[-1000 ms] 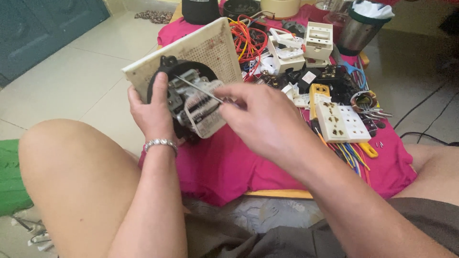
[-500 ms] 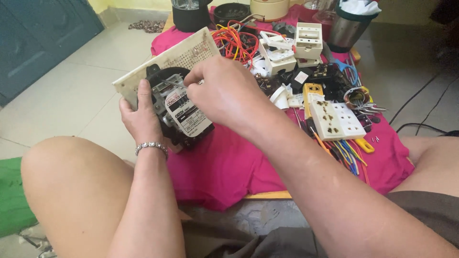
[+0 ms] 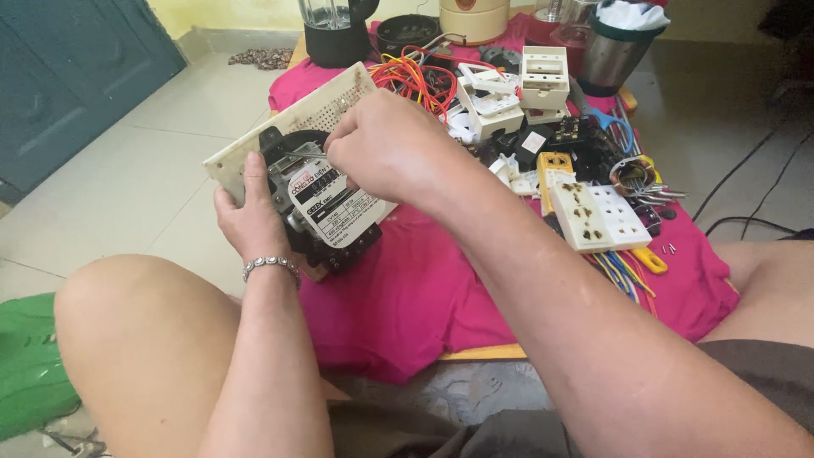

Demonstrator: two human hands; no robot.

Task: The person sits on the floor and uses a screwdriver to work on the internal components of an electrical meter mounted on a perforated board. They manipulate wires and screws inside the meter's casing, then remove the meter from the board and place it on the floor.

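A tiled floor (image 3: 127, 187) carries a low worktop (image 3: 483, 352) draped in pink cloth (image 3: 407, 288), crowded with sockets and wires. The left hand (image 3: 250, 216) grasps an electric meter (image 3: 326, 208) on its pale board, tilted above the cloth's left edge. The right hand (image 3: 386, 148) pinches something at the meter's top; the meter looks only partly taken apart

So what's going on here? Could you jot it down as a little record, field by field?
setting: person seated on a tiled floor, pink cloth spread in front
left hand: grips a black electric meter mounted on a cream board
right hand: on the meter's top, fingers curled; any tool is hidden
on the cloth: white socket strip, tangled coloured wires, white switch boxes
wrist: beaded bracelet
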